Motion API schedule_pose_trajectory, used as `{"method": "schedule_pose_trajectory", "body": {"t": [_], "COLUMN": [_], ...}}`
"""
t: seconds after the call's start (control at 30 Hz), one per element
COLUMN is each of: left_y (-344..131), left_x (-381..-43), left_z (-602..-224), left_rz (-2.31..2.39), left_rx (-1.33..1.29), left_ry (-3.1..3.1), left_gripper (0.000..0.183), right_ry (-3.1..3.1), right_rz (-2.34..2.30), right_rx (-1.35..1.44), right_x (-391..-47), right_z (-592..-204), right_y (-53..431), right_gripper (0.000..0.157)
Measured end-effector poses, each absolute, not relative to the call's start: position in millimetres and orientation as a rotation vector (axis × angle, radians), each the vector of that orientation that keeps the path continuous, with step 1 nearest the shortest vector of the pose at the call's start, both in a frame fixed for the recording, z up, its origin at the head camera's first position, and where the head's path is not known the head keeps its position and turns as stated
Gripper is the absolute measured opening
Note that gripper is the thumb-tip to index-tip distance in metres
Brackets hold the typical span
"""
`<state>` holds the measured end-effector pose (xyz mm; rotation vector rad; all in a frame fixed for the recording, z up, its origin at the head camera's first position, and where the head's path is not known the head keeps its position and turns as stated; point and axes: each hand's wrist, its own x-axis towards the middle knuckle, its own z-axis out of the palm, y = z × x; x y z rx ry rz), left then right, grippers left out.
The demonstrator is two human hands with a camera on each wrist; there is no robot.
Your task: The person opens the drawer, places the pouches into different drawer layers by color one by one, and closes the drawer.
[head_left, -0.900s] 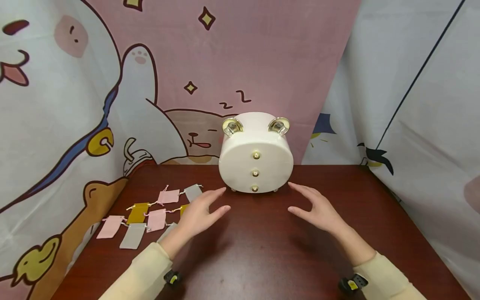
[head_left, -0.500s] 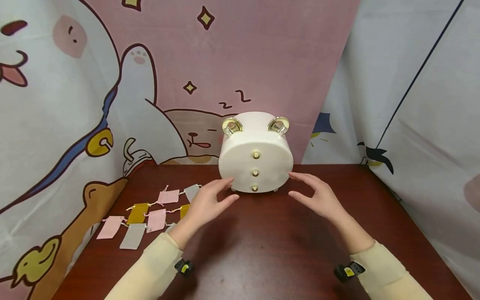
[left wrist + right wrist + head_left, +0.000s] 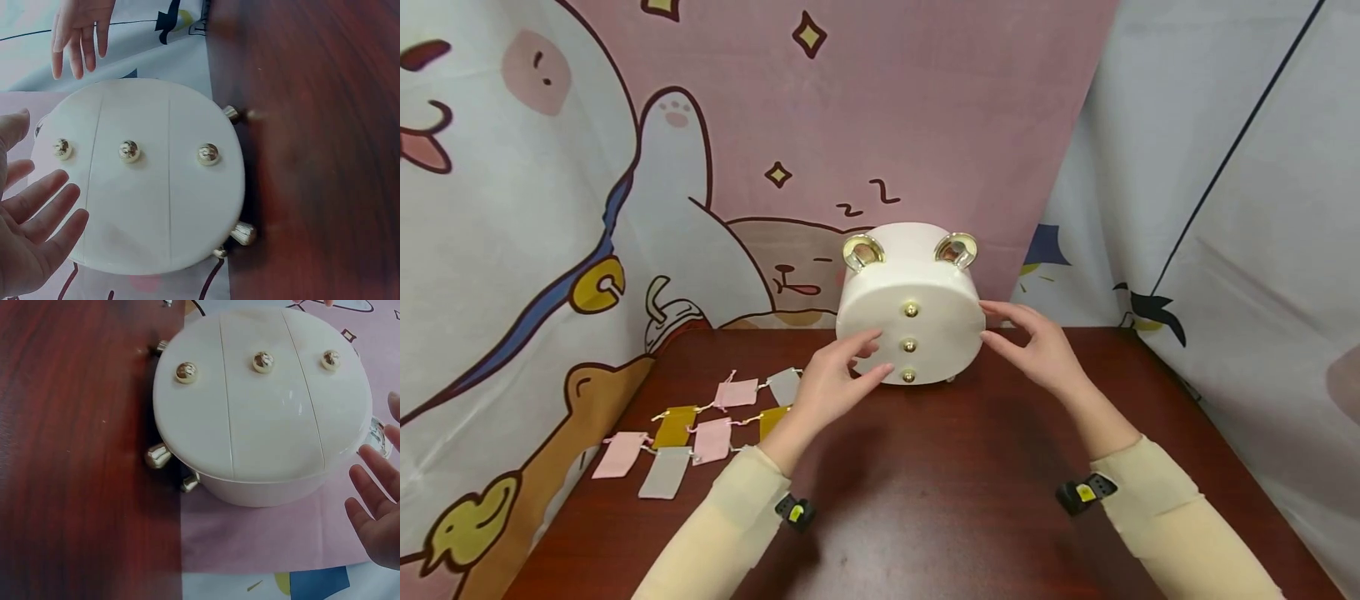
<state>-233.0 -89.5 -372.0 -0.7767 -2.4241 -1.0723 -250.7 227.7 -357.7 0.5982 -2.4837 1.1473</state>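
A white rounded drawer box (image 3: 943, 329) with gold ears stands on the table near the back wall. Three gold knobs run down its front, and in the left wrist view seams divide the front (image 3: 131, 212) into three drawers. My left hand (image 3: 827, 383) hovers before the box's lower left, fingers spread and loosely bent, covering part of that edge. Beside the box's right side is my right hand (image 3: 1041, 350), its fingers and thumb apart. In the right wrist view the right-hand fingers (image 3: 372, 487) hold nothing; the left hand holds nothing either.
Several small drawstring pouches lie on the left of the brown table (image 3: 925, 500), among them a pink pouch (image 3: 711, 440), a mustard pouch (image 3: 675, 427) and a grey pouch (image 3: 666, 472). A printed cloth (image 3: 955, 108) hangs behind and at both sides.
Both hands have risen and moved forward to the box, the left also going right, in front of its lower left. The box and pouches have stayed in place.
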Motion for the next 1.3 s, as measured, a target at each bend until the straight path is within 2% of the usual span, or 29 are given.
{"method": "schedule_pose_trajectory", "body": {"t": [0.83,1.3], "left_y": [-50,-37], "left_x": [-263,-276], "left_z": [-356,-359], "left_rz": [-1.420,-1.652], "left_rx": [-0.644,-0.568], "left_ry": [-2.385,-2.332], "left_gripper": [0.043,0.038], "right_ry": [-2.520,-2.505], "right_rz": [1.376,1.509], "right_rx": [0.466,0.407], "right_x": [-308,-328], "right_z": [-336,-343], "right_y": [214,209], "right_gripper": [0.047,0.045]}}
